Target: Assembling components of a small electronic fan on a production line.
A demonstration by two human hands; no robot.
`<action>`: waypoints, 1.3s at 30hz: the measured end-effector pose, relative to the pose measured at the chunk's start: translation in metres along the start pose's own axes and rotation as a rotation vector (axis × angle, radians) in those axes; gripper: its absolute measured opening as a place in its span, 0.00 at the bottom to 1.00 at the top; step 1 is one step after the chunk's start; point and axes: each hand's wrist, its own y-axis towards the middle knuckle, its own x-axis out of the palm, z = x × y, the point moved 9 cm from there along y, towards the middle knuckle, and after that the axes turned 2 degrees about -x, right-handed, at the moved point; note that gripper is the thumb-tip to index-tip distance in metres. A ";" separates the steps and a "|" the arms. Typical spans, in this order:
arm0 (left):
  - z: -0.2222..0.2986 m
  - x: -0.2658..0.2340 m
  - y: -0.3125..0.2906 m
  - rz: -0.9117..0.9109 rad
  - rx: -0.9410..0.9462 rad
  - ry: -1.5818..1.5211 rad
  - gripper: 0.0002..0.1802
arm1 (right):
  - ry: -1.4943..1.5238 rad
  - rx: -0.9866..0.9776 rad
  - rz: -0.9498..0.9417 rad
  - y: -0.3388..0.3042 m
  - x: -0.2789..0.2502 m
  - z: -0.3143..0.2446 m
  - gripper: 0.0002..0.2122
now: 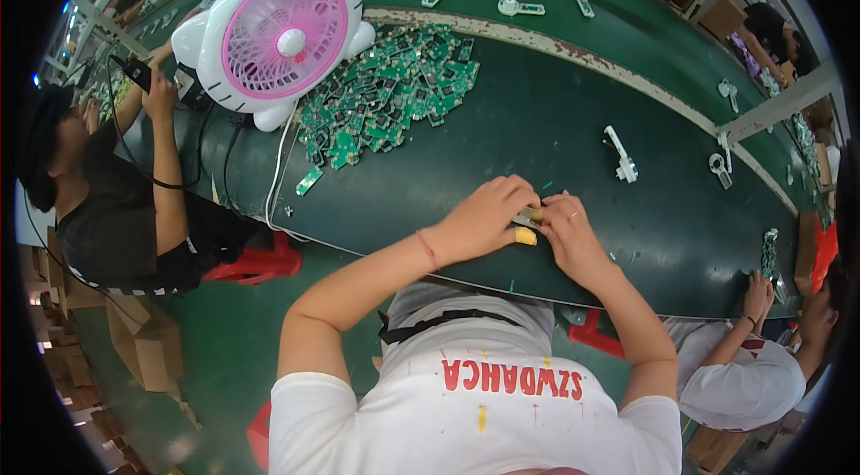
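Close to the near edge of the dark green bench, my left hand (491, 217) and my right hand (573, 231) meet with bent fingers. Between their fingertips is a small tan and grey piece (534, 214), mostly covered, and its kind cannot be made out. A yellow wrap (526, 236) sits at my left thumb tip. Beyond my right hand lies a white plastic part with a round end and a thin arm (622, 155). To the far left of my hands spreads a heap of green circuit boards (385, 99), with one board (309, 181) apart from it.
A pink and white cat-shaped fan (285, 36) stands by the heap, its white cable (275, 172) running to the bench edge. Past a worn rail, white parts (520, 6) lie on a green belt. A co-worker (116, 179) sits left, another (748, 367) right.
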 end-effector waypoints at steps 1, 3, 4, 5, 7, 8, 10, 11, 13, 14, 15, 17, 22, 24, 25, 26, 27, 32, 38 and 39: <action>0.000 -0.012 0.013 0.017 0.042 -0.099 0.15 | -0.032 -0.027 -0.009 -0.002 -0.001 0.000 0.10; -0.033 -0.044 0.034 0.143 0.002 0.040 0.13 | -0.060 -0.007 -0.028 -0.003 0.002 0.001 0.09; -0.053 -0.060 0.042 0.176 -0.052 0.159 0.10 | -0.102 -0.059 -0.080 -0.004 0.010 -0.001 0.08; -0.073 -0.071 0.050 0.193 -0.098 0.374 0.11 | -0.165 -0.089 -0.087 -0.010 0.016 -0.001 0.10; -0.110 -0.085 0.055 0.259 -0.159 0.573 0.13 | -0.105 -0.046 -0.087 -0.015 0.013 -0.007 0.09; -0.119 -0.087 0.059 0.217 -0.162 0.632 0.16 | -0.087 -0.038 -0.080 -0.020 0.011 -0.010 0.08; -0.164 -0.077 0.062 0.103 -0.269 0.708 0.17 | -0.015 -0.004 -0.089 -0.021 0.015 0.002 0.07; -0.160 -0.078 0.068 0.115 -0.263 0.726 0.16 | -0.030 -0.007 -0.069 -0.022 0.013 0.003 0.07; -0.157 -0.074 0.072 0.060 -0.267 0.754 0.16 | 0.013 0.024 -0.042 -0.027 0.013 0.005 0.06; -0.155 -0.073 0.070 0.008 -0.296 0.780 0.17 | 0.013 0.027 -0.037 -0.027 0.013 0.005 0.06; -0.151 -0.074 0.067 0.045 -0.266 0.795 0.14 | 0.000 0.000 -0.045 -0.025 0.012 0.002 0.06; -0.149 -0.071 0.062 -0.021 -0.331 0.752 0.14 | 0.001 -0.025 -0.052 -0.023 0.012 0.000 0.06; -0.129 -0.067 0.056 0.012 -0.236 0.559 0.09 | -0.081 -0.088 -0.100 -0.013 0.014 0.000 0.07; -0.119 -0.079 0.053 0.142 -0.142 0.511 0.10 | -0.069 -0.081 -0.089 -0.010 0.010 -0.003 0.06; -0.104 -0.092 0.050 0.272 -0.110 0.360 0.10 | -0.020 -0.057 -0.046 -0.009 0.004 -0.004 0.06; -0.097 -0.101 0.047 0.365 -0.167 0.272 0.09 | 0.026 -0.023 -0.017 -0.009 0.001 -0.002 0.05; -0.089 -0.106 0.043 0.403 -0.184 0.184 0.08 | 0.112 0.055 -0.021 -0.009 0.001 0.004 0.04; -0.041 -0.047 0.021 0.200 -0.425 -0.825 0.10 | 0.358 0.231 0.138 -0.002 -0.019 0.001 0.03; 0.020 -0.037 -0.005 0.224 -0.297 -0.411 0.15 | 0.789 0.340 0.277 0.008 -0.025 -0.021 0.06; 0.029 -0.041 -0.005 0.288 -0.229 -0.292 0.19 | 0.863 0.365 0.272 0.008 -0.022 -0.022 0.06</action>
